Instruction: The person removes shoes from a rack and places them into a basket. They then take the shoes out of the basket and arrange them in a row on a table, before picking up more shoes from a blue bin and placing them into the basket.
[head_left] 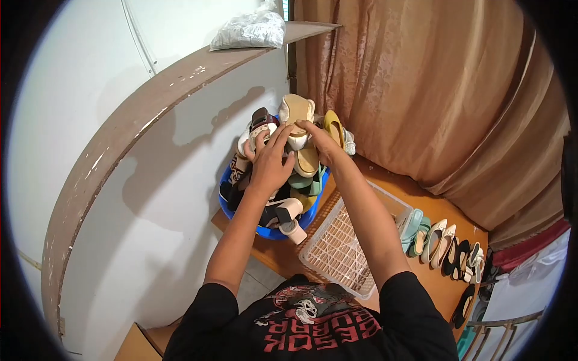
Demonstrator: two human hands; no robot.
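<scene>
A blue tub (274, 233) is heaped with shoes. On top of the heap lies a white shoe (298, 110) with its tan sole turned up. My left hand (272, 159) rests on the heap with fingers spread, its fingertips close to that shoe's left edge. From the right, my right hand (319, 143) reaches over, one digit stretched onto the shoe's sole; its other fingers are mostly hidden. Just below the hands is a shoe with a tan footbed (307, 161). A yellow flat (333, 127) stands to the right, and a dark red shoe (261, 117) to the left.
A clear plastic basket (337, 246) with a lattice bottom stands beside the tub on the wooden table (385, 188). Several shoes, including green sandals (415, 230) and a black flat (462, 304), line the table's right side. A curved shelf (96, 141) holds a plastic bag (251, 29). Brown curtains (415, 84) hang behind.
</scene>
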